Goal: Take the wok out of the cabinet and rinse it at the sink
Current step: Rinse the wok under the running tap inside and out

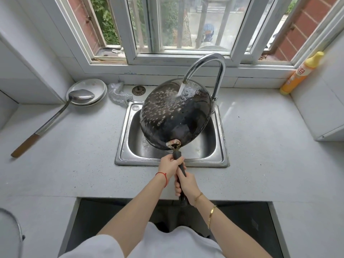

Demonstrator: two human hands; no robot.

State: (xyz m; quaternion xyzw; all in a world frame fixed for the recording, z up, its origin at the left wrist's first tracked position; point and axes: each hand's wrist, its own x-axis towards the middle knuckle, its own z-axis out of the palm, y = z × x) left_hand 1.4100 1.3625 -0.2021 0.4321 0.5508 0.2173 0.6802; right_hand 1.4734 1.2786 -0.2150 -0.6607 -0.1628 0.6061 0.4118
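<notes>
Both the left hand [170,164] and right hand [187,185] curled tight around the wok [175,116] handle, underside up beneath the running faucet [208,71], over the sink [122,146].

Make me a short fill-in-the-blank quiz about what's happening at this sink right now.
1. Both hands, the left hand and the right hand, grip the wok's ____.
2. Water from the tap falls on the wok, which is held over the ____.
3. The ladle rests its bowl on the ____ on the counter.
4. The bottle by the window is ____ in colour.

Answers: handle; sink; plates; yellow
</notes>
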